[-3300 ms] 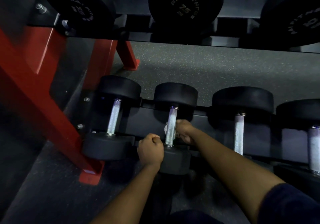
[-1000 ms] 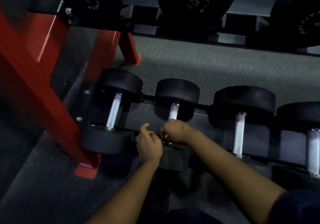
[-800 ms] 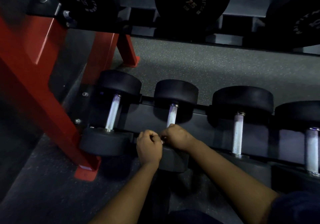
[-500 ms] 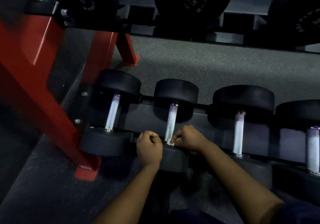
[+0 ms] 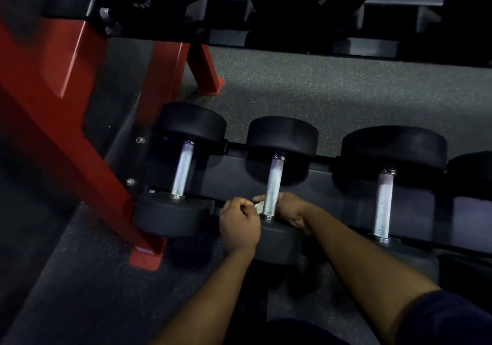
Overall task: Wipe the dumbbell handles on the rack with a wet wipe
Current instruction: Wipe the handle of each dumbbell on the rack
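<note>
Beside the knurled metal handle (image 5: 274, 184), left hand (image 5: 239, 224) pinches crumpled wipe (image 5: 257, 206).

Left hand (image 5: 239, 223), right hand (image 5: 292, 210), both curled

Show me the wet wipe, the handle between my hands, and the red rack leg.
wet wipe (image 5: 257, 206): head view, visible white edge
handle (image 5: 275, 179): head view, bare knurled metal mid-shaft
red rack leg (image 5: 58, 110): head view, sloping front face

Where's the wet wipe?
Head view, low centre: the wet wipe is pinched in the left hand, beside the near end of the second dumbbell handle from the left.
</note>
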Demonstrator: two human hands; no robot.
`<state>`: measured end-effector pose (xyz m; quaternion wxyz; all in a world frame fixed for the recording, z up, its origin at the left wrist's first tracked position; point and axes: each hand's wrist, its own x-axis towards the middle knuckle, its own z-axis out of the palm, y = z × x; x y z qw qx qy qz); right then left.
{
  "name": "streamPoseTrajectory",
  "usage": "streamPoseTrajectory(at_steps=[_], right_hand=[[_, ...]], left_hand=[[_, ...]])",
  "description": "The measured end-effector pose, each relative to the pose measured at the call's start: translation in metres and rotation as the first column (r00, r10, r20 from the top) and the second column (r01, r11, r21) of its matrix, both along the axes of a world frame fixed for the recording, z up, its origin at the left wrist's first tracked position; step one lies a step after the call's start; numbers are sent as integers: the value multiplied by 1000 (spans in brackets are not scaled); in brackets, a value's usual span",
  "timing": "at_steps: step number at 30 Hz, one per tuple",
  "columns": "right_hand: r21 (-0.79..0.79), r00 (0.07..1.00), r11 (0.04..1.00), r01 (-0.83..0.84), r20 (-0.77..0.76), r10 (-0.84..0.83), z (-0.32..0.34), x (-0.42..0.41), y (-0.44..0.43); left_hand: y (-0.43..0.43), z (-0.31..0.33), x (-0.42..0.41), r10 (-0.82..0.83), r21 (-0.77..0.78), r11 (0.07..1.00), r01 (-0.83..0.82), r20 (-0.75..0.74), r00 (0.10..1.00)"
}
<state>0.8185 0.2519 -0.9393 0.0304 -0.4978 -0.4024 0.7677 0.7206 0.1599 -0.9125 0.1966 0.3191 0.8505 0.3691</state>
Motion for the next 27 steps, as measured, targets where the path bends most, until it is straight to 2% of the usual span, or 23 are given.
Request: streamPoseTrajectory(at_steps=[2, 7, 9, 11, 15, 17, 19, 21, 22, 25, 27], right_hand=[[9, 999, 999, -50, 15, 50, -2, 0, 1], [152, 952, 965, -212, 257, 169, 7, 7, 6], [171, 911, 938, -300, 343, 229, 10, 12, 11], [152, 897, 932, -328, 361, 257, 14, 18, 16], [56, 968, 997, -48, 249, 32, 19, 27, 22], [131, 962, 984, 117, 230, -145, 18, 25, 25], [321, 889, 895, 309, 237, -392, 16, 17, 26], [494, 740, 712, 500, 184, -647, 16, 7, 25], [531, 690, 644, 550, 145, -709, 19, 0, 24], [667, 692, 591, 454, 154, -706, 31, -22, 18], [722, 648, 538, 435, 164, -744, 36, -32, 16]], left_hand=[[-1, 1, 0, 7, -11, 1000, -7, 6, 1000], [-1, 0, 0, -12, -25, 1000, 12, 8, 1000], [0, 0, -1, -23, -29, 999, 23, 3, 1000], [0, -1, -2, -38, -35, 999, 37, -5, 999], [1, -8, -4, -110, -40, 993, 110, -13, 994], [2, -9, -3, -140, -20, 990, 140, -26, 990], [0, -6, -2, -156, 21, 987, 157, -52, 986], [-1, -3, 0, -157, 64, 985, 161, -68, 985], [-2, -3, 0, -157, 76, 984, 162, -69, 985], [-1, -4, -1, -159, 59, 985, 162, -55, 986], [-2, -5, 0, -163, 53, 985, 166, -61, 985]])
